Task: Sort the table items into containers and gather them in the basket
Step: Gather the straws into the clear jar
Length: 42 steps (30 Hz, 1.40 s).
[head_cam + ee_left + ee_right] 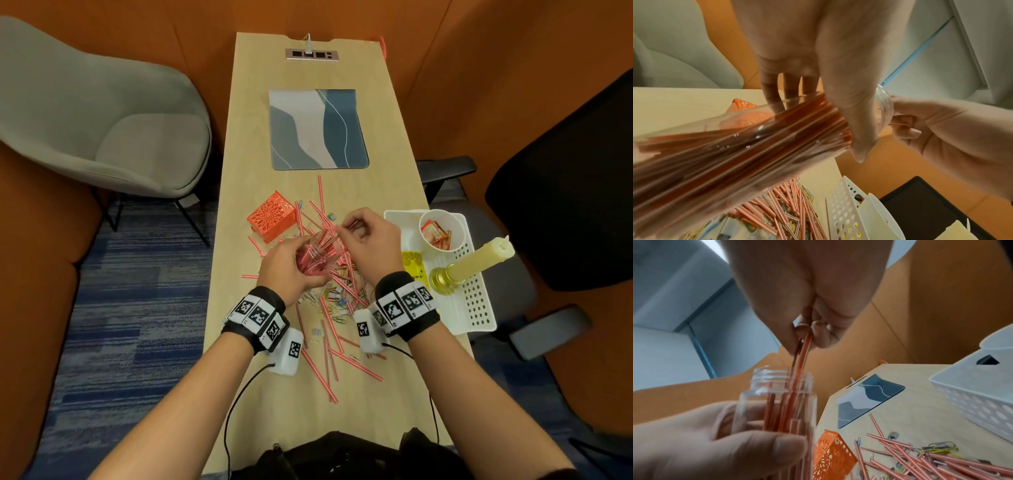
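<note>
My left hand (pixel 287 267) grips a clear plastic jar (pixel 317 255) packed with red striped straws, held tilted above the table; its threaded mouth (pixel 781 378) faces my right hand. My right hand (pixel 368 236) pinches a couple of straws (pixel 803 350) between thumb and fingers, their lower ends inside the jar mouth. In the left wrist view the jar (pixel 735 146) fills the middle, with my thumb (pixel 855 123) across it. Many loose straws (pixel 329 329) and paper clips (pixel 329 301) lie scattered on the table. A white perforated basket (pixel 476 308) stands at the right.
An orange cut-out metal box (pixel 274 216) stands left of the pile. The basket holds a white cup (pixel 442 229) of sachets, a candle in a brass holder (pixel 469 267) and a yellow packet (pixel 414 267). A blue-grey mat (pixel 318 128) lies farther back. Chairs flank the table.
</note>
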{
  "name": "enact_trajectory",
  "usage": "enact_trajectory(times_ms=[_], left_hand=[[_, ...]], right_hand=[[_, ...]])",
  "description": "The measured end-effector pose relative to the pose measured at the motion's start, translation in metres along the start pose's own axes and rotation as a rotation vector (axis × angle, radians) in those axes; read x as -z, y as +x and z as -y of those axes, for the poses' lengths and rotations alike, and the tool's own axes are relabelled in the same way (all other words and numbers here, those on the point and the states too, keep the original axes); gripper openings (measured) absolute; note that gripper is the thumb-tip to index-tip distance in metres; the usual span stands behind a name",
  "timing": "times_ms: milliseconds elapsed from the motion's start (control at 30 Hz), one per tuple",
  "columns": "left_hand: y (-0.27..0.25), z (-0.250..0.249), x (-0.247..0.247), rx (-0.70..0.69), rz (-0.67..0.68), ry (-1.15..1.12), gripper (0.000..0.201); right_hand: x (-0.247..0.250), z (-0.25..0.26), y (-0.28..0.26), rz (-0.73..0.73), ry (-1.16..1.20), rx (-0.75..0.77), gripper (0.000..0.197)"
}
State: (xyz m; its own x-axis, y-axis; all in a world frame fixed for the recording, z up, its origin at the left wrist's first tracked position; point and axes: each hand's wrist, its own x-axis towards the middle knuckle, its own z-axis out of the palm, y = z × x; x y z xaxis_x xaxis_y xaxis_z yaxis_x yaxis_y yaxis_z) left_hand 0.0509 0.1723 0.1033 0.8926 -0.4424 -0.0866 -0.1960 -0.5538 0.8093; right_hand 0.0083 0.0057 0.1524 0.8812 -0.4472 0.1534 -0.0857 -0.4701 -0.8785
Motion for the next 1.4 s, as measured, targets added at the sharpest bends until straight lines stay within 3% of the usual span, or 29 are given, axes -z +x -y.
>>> enact_trajectory(times_ms=[67,200,300,367,467,500,567,633,667,767,833,1033,1100,1267,1400], left_hand=[[0.005,-0.001,0.001,-0.026,0.013,0.052,0.074],[0.013,0.0,0.0,-0.062,0.02,0.066,0.073],[0.015,0.004,0.002,-0.059,0.005,0.062,0.08],[0.015,0.006,0.003,-0.053,0.017,0.062,0.082],[0.017,0.004,0.004,-0.056,0.01,0.057,0.077],[0.017,0.004,0.004,-0.061,0.001,0.05,0.077],[0.019,0.006,0.007,-0.054,-0.018,0.031,0.08],[0.02,0.011,0.01,-0.034,-0.027,0.021,0.082],[0.02,0.014,0.012,-0.025,-0.028,0.021,0.084],[0.022,0.022,0.019,0.012,-0.032,0.016,0.086],[0.023,0.027,0.024,0.027,-0.045,0.001,0.083],[0.027,0.042,0.037,0.051,-0.066,-0.005,0.082],[0.029,0.048,0.041,0.053,-0.08,-0.014,0.082],[0.03,0.061,0.042,0.079,-0.071,-0.019,0.08],[0.027,0.067,0.04,0.095,-0.072,-0.032,0.083]], right_hand=[[-0.003,-0.001,-0.004,0.017,-0.029,0.031,0.011],[-0.01,-0.002,-0.01,0.175,-0.119,0.126,0.012],[0.002,-0.006,0.004,-0.004,0.032,-0.006,0.011],[0.005,-0.008,0.008,-0.024,0.092,-0.06,0.009],[-0.001,-0.007,0.004,0.259,-0.067,0.033,0.012],[-0.001,-0.009,0.006,0.279,-0.075,0.042,0.013],[0.002,-0.021,0.018,0.119,0.021,-0.06,0.013],[0.001,-0.048,0.035,-0.07,-0.029,-0.214,0.015],[-0.002,-0.065,0.043,-0.052,-0.15,-0.295,0.017],[-0.025,-0.108,0.049,0.289,-0.519,-0.454,0.047],[-0.042,-0.122,0.049,0.417,-0.62,-0.402,0.065],[-0.083,-0.134,0.051,0.577,-0.861,-0.104,0.098],[-0.092,-0.135,0.052,0.59,-0.905,-0.071,0.094],[-0.105,-0.132,0.05,0.572,-0.885,-0.008,0.055],[-0.113,-0.125,0.05,0.627,-0.865,0.028,0.057]])
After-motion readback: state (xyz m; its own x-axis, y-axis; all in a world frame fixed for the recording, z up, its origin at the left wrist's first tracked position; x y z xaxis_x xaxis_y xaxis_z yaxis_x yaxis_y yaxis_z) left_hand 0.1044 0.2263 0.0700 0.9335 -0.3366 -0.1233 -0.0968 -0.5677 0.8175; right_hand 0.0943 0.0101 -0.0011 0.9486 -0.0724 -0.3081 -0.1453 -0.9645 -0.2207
